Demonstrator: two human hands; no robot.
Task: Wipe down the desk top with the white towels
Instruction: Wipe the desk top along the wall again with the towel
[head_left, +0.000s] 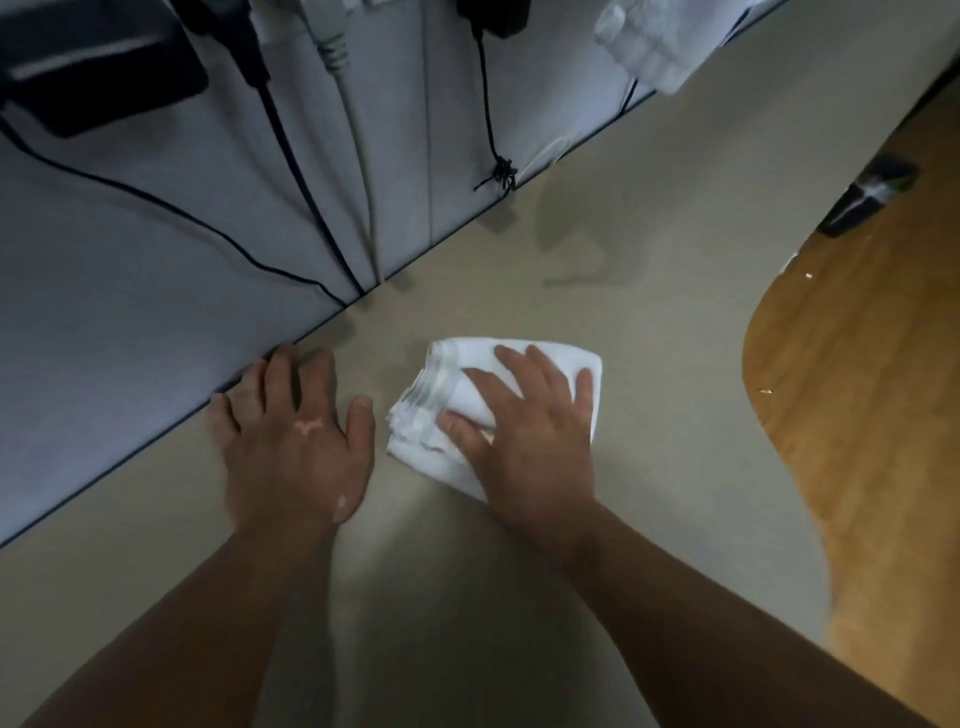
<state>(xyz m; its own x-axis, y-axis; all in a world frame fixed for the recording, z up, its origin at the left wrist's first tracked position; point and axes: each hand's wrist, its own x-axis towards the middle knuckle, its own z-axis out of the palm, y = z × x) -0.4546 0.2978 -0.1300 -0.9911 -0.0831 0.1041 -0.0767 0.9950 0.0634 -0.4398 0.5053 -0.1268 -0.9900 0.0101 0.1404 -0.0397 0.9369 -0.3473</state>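
Observation:
A folded white towel (447, 395) lies on the beige desk top (649, 322) near the middle of the view. My right hand (524, 431) presses flat on the towel with its fingers spread and straight, covering the towel's right half. My left hand (293, 431) rests flat on the bare desk just left of the towel, fingers spread, its fingertips close to the partition's lower edge.
A grey partition wall (156, 291) runs along the desk's far left side, with several cables (311, 197) hanging down it. A black box (98, 67) is mounted at the top left. The desk's curved right edge borders a wooden floor (857, 389). A plastic-wrapped item (649, 41) sits at the far end.

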